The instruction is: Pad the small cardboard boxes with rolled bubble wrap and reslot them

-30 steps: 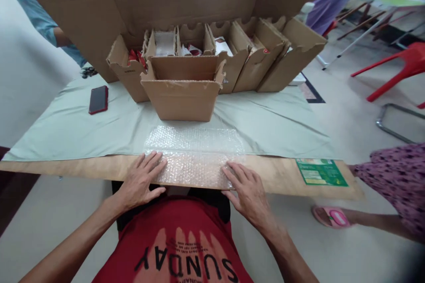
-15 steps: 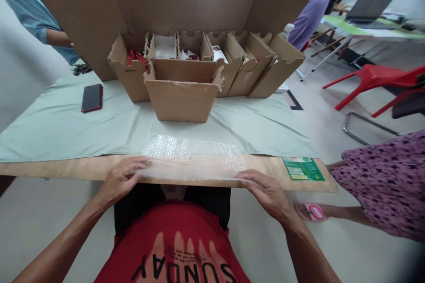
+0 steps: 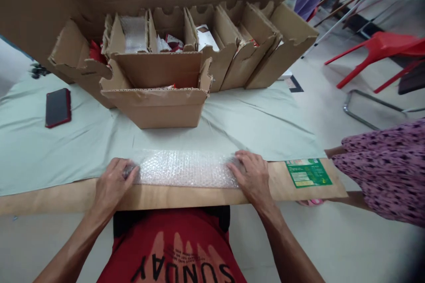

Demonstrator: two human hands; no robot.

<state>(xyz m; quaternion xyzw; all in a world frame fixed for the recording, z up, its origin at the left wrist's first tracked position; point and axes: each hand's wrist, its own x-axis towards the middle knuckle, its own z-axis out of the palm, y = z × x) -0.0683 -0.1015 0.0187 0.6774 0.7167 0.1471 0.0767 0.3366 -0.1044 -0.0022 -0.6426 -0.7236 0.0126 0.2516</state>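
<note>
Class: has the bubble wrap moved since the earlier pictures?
Yes. The near edge of the bubble wrap has drawn back from the front of the wooden board, toward the cardboard box.

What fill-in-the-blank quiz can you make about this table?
The left hand and right hand rest on opposite ends of the bubble wrap, in front of an open ____ box.
The phone on the cloth has a ____ case.
The green label lies nearest the ____ hand.
Missing words: cardboard; red; right.
</note>
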